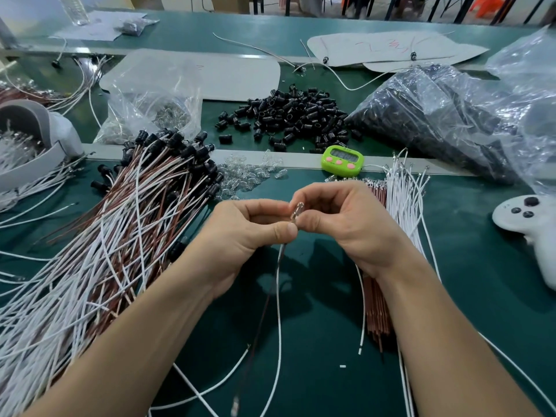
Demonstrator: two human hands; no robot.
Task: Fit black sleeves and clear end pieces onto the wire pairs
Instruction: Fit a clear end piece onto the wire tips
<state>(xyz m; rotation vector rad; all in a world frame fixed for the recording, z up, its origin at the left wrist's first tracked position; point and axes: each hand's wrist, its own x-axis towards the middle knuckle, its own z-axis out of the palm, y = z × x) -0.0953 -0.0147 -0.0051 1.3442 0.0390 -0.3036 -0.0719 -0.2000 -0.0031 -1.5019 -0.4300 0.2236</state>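
Fingers (313, 221) tight: R hand (343, 224) on clear end piece (298, 210), L hand (246, 236) on wire pair (278, 284) below

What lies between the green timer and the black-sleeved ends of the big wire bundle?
In the head view, a loose scatter of clear end pieces lies between the green timer and the wire bundle.

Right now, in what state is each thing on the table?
left hand: pinches wire pair
right hand: pinches clear piece
clear piece: at the pair's top end, between both hands
wire pair: hangs below the hands
sleeves: loose heap, unfitted
sleeved wires: piled beside left hand
bare wires: bundled beside right hand
timer: display unreadable
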